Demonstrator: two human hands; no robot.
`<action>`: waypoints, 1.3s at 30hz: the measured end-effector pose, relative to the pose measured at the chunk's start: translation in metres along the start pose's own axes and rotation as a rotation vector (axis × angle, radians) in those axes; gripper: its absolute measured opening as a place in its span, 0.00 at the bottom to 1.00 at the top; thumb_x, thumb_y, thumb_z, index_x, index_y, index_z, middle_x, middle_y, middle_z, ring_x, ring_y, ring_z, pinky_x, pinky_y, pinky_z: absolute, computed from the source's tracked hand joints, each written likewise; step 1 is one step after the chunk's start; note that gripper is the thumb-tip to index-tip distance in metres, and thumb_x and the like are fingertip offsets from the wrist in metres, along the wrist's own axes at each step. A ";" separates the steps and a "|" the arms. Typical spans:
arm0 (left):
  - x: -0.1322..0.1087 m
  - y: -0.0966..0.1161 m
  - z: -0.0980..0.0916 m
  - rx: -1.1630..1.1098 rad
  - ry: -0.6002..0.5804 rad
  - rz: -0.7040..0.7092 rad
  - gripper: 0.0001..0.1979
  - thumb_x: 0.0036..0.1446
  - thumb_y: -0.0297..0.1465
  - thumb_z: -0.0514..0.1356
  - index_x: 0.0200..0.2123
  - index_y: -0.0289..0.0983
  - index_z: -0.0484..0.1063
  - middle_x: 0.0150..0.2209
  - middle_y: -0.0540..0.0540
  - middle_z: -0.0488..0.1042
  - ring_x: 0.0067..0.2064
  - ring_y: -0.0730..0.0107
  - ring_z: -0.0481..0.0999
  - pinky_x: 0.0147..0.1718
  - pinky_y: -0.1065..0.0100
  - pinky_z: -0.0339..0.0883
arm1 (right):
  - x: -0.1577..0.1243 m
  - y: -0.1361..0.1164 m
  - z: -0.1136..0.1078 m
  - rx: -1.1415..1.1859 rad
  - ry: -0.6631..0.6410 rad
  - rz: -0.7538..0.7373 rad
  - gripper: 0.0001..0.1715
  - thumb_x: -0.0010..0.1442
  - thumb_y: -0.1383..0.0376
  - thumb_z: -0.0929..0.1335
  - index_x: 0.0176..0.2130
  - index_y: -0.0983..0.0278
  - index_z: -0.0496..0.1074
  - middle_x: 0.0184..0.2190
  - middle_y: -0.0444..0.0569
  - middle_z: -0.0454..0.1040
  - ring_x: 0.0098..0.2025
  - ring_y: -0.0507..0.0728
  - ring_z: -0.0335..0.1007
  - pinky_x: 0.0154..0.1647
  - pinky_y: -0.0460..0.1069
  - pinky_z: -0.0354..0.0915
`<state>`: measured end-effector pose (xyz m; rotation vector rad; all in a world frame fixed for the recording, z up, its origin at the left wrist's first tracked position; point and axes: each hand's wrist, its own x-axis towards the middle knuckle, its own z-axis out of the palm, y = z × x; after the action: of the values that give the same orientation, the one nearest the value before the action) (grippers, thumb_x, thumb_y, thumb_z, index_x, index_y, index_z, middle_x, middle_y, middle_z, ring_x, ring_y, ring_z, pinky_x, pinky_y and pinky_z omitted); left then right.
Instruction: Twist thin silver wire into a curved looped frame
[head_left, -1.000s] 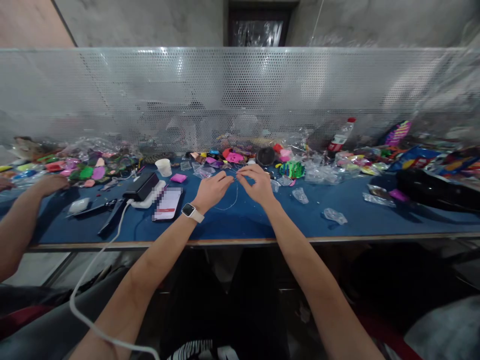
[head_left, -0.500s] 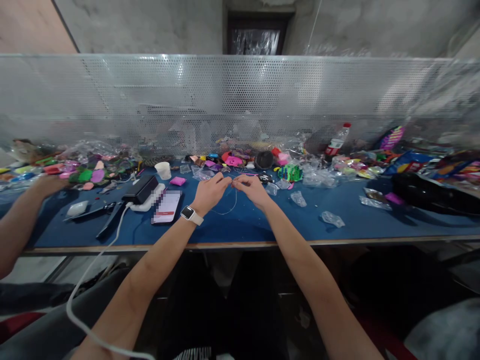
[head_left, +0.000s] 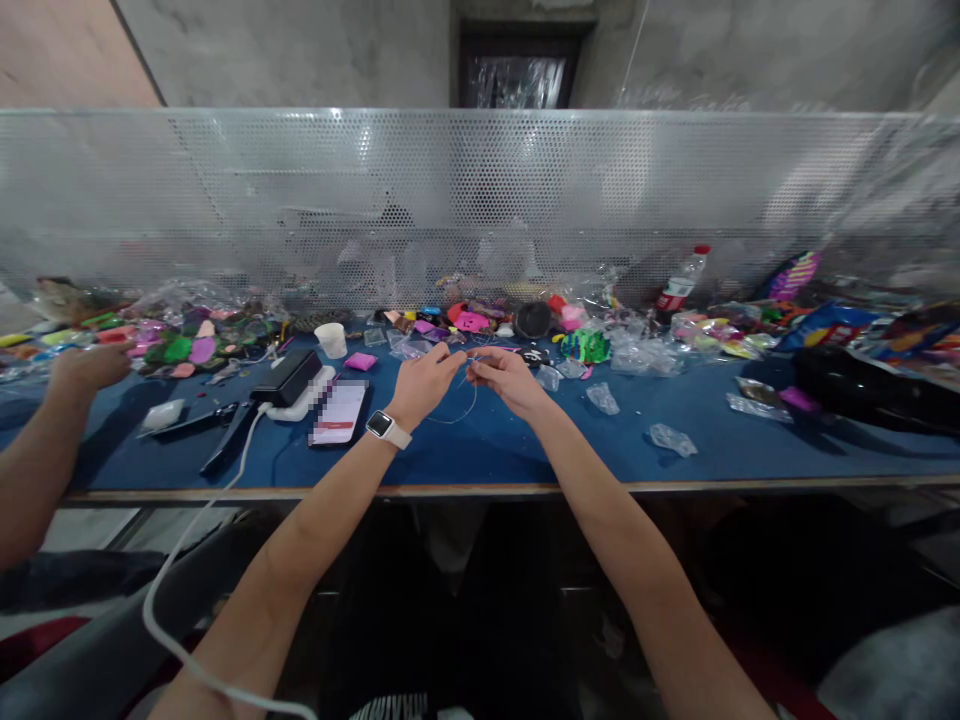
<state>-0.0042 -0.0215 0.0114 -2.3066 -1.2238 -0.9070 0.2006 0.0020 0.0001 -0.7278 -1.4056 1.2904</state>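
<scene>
Over the middle of the blue table [head_left: 487, 465], my left hand [head_left: 426, 383] and my right hand [head_left: 510, 380] meet at their fingertips. Both are closed in a pinch on a thin pale string [head_left: 466, 408], which hangs from the fingers in a loop down to the tabletop. Anything smaller between the fingertips is too fine to make out. A watch [head_left: 388, 428] with a light band is on my left wrist. Just beyond the hands lie a pink clay piece [head_left: 472, 321] and a dark round tub [head_left: 533, 319].
To the left are a phone [head_left: 341, 412], a black power adapter [head_left: 286, 377] with a white cable, and a white cup [head_left: 331, 340]. A co-worker's hand [head_left: 90, 368] reaches in farther left. Plastic scraps [head_left: 672, 439], a bottle [head_left: 681, 285] and a black bag [head_left: 874, 390] lie rightward.
My fingertips have shifted slightly, and the string's loop hangs a little differently. The co-worker's hand at left has drawn back slightly. The whole view has moved a little.
</scene>
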 end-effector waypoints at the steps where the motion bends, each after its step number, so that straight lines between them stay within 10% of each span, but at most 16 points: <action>1: 0.000 0.001 -0.001 0.005 -0.011 0.004 0.17 0.79 0.33 0.51 0.51 0.44 0.80 0.43 0.42 0.79 0.34 0.65 0.77 0.29 0.66 0.61 | 0.001 0.001 -0.001 0.002 0.017 0.018 0.34 0.42 0.47 0.86 0.43 0.61 0.80 0.32 0.46 0.84 0.34 0.57 0.79 0.37 0.52 0.74; 11: 0.003 0.006 -0.002 0.050 -0.059 -0.009 0.15 0.77 0.28 0.52 0.51 0.43 0.80 0.45 0.40 0.79 0.36 0.61 0.81 0.31 0.63 0.64 | 0.003 0.014 0.009 -0.080 0.156 -0.069 0.37 0.36 0.61 0.85 0.43 0.58 0.72 0.29 0.41 0.82 0.33 0.58 0.80 0.44 0.57 0.78; 28: 0.001 -0.004 0.003 0.006 0.071 0.101 0.17 0.79 0.32 0.51 0.52 0.42 0.81 0.41 0.41 0.79 0.32 0.66 0.76 0.27 0.67 0.59 | -0.011 -0.011 -0.012 -1.124 0.154 -0.742 0.13 0.65 0.58 0.80 0.49 0.57 0.84 0.50 0.53 0.83 0.56 0.68 0.76 0.63 0.66 0.68; 33: 0.001 -0.004 0.003 -0.002 0.105 0.223 0.15 0.79 0.30 0.53 0.48 0.42 0.81 0.37 0.44 0.77 0.31 0.68 0.73 0.28 0.67 0.60 | -0.009 -0.022 -0.021 -0.919 0.077 -0.748 0.14 0.68 0.52 0.77 0.34 0.56 0.83 0.46 0.50 0.84 0.52 0.64 0.77 0.60 0.63 0.69; 39: 0.000 0.003 0.001 -0.023 0.173 0.310 0.15 0.79 0.28 0.52 0.48 0.42 0.80 0.34 0.47 0.74 0.31 0.70 0.72 0.28 0.67 0.61 | -0.006 -0.025 -0.017 -0.255 -0.067 -0.267 0.30 0.61 0.40 0.78 0.27 0.61 0.77 0.30 0.46 0.77 0.35 0.55 0.73 0.42 0.53 0.70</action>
<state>-0.0013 -0.0230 0.0107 -2.2948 -0.7620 -0.9840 0.2232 -0.0040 0.0197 -0.6429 -1.6798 0.9456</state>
